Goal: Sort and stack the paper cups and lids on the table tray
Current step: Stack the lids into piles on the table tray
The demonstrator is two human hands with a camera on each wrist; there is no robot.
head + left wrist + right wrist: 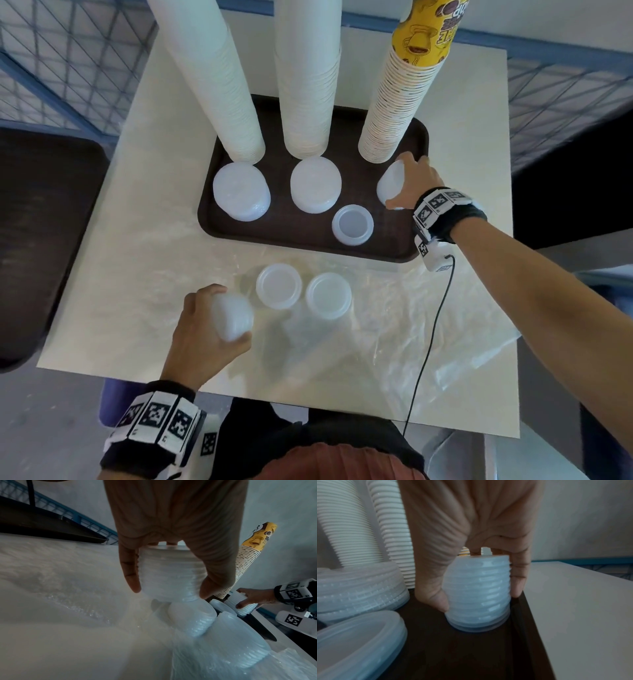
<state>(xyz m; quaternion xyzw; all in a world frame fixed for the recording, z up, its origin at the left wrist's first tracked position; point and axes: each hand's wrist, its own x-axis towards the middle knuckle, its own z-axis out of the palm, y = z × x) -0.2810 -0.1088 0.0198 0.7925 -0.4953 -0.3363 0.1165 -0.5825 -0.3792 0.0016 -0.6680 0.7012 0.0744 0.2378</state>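
Nearest the person, by the near edge of the pale square table (113,274), the left hand (202,329) curls round a short stack of translucent plastic lids (233,317), thumb one side and fingers the other, lifted off the surface as if ready to carry over. Just beside it two more low translucent lid stacks (279,286) sit on a crumpled clear plastic bag (394,329), probably the wrapper they came in. Further on, the dark brown tray (219,226) carries a lone upturned lid pile (352,224) near its front edge. At its right edge the right hand (416,183) grips another small ribbed lid stack (477,592) from above, its base on the tray, seemingly being settled below the yellow-printed paper cup column (394,99). Two larger lid stacks (241,192) stand before the tall white cup columns (212,78) at the back, so each lid size appears matched to its cups
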